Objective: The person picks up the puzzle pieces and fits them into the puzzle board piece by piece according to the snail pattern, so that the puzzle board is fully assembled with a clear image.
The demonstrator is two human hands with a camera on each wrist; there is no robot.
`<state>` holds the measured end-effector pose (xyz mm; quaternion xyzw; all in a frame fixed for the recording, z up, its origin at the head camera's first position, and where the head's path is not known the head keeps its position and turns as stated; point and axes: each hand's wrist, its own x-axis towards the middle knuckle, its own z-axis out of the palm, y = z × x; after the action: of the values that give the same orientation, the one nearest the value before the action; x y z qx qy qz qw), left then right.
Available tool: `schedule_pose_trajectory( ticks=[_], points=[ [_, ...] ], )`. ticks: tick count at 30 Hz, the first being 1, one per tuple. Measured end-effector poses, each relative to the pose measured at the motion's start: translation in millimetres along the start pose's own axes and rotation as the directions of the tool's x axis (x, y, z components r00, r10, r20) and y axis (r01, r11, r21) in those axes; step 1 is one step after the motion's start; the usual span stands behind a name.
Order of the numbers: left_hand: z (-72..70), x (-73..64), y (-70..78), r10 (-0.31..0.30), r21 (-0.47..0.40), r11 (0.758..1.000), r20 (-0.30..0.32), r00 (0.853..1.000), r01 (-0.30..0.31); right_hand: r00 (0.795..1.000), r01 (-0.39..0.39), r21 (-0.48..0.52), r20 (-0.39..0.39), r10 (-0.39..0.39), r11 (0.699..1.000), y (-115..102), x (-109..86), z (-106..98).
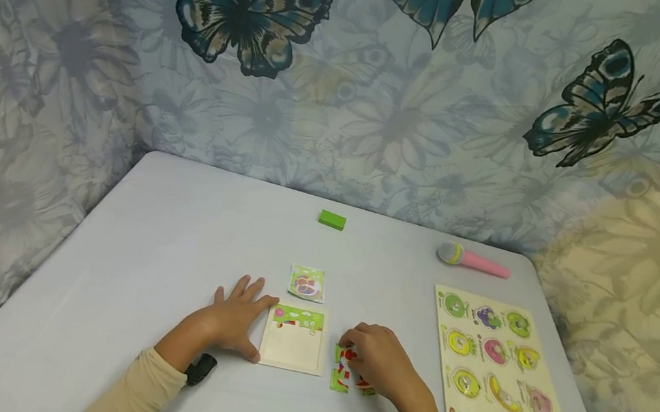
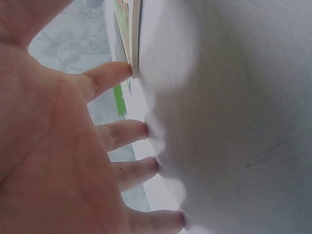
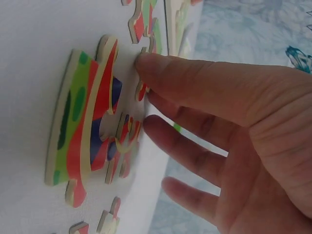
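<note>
A white-covered surface (image 1: 179, 229) bears everything I see. Right of the right hand (image 1: 378, 357) lies a cream rectangular board (image 1: 479, 365) of colourful fruits. The left hand (image 1: 232, 323), fingers spread and gripping nothing, touches a square pale puzzle tray (image 1: 292, 349) between the hands. Beyond them lie a pink toy microphone (image 1: 478, 260), a square picture card (image 1: 307, 284) and a green rectangular block (image 1: 332, 220). Red-and-green jigsaw pieces (image 1: 339, 380) lie under the partly curled right hand; whether it pinches one, I can't tell.

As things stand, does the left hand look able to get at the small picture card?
Probably yes: the left hand, touching the puzzle board, is near the picture card, and nothing visible blocks the way.
</note>
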<state>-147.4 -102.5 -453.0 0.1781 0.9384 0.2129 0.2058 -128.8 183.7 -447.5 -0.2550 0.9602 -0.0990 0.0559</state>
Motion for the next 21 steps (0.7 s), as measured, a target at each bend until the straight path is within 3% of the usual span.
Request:
schedule_pose_trajectory(
  ticks=[8,14,21],
  points=[
    [-1.4,-2.0,1.1,-0.007,-0.003,1.0,0.004,1.0,0.007,1.0,0.012,-0.053,-0.026,-0.013,0.998,-8.5,4.1,-0.9],
    [0.2,0.8,0.7,-0.015,0.017,1.0,0.011,1.0,0.015,0.986,0.116,-0.106,-0.104,-0.127,0.988,-27.0,16.6,1.2],
    [-0.6,1.2,-0.2,-0.016,0.027,1.0,0.017,1.0,0.016,0.96,0.222,-0.19,-0.127,-0.248,0.956,-57.7,42.2,12.8]
  ],
)
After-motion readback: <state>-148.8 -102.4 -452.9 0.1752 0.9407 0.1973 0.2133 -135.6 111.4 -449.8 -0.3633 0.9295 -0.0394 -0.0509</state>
